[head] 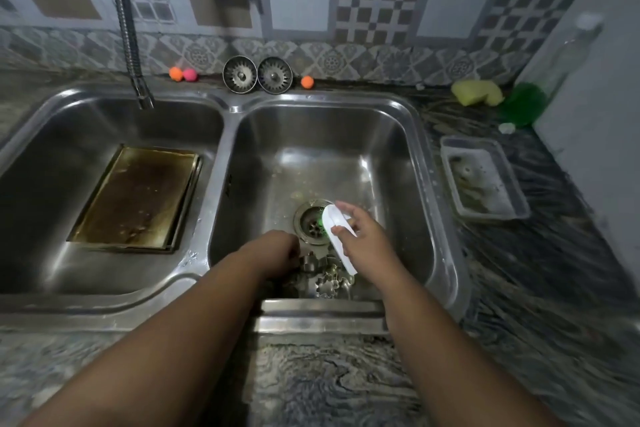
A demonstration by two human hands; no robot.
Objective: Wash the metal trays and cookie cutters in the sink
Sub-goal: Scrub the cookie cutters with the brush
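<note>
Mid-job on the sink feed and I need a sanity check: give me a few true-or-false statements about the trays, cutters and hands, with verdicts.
1. The browned rectangular metal tray lies in the left basin. True.
2. The right hand holds the yellow sponge. False: it grips a white-handled scrub brush over the drain; the sponge lies on the counter.
3. The small metal cookie cutters lie in the right basin, near its front wall. True.
4. The two round metal sink strainers sit in the drains. False: they stand on the back ledge against the tiles.
5. The clear rectangular plastic container stands in the right basin. False: it sits on the counter, right of the sink.
</note>
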